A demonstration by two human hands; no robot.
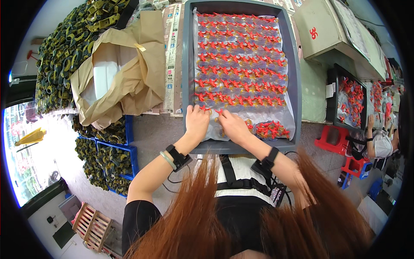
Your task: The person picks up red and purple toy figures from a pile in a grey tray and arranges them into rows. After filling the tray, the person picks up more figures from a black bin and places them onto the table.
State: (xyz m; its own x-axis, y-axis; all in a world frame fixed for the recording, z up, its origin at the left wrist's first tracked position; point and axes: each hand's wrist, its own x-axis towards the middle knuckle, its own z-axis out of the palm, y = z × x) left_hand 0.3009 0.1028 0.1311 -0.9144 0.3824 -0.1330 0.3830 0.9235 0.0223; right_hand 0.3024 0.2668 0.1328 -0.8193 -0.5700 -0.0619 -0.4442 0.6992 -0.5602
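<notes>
A grey tray [187, 82] lined with white plastic sheeting [228, 133] lies before me. Across it run several rows of small red figures [241, 59] with pointed arms and bluish, see-through lower parts. At the near end of the rows, my left hand [197, 123] pinches a small red figure [205, 108] with its fingertips. Beside it my right hand [234, 126] has its fingers closed around another red figure, whose tip [219, 111] shows. A loose heap of the same figures [271, 130] sits in the tray's near right corner.
Left of the tray lies an open brown paper bag [148, 64] with white material inside. Piles of dark green and yellow plastic parts [64, 64] stand farther left, some in blue crates [133, 157]. At right are a beige metal cabinet [323, 30], a black tray [334, 93], red stools [332, 140] and another person [381, 142].
</notes>
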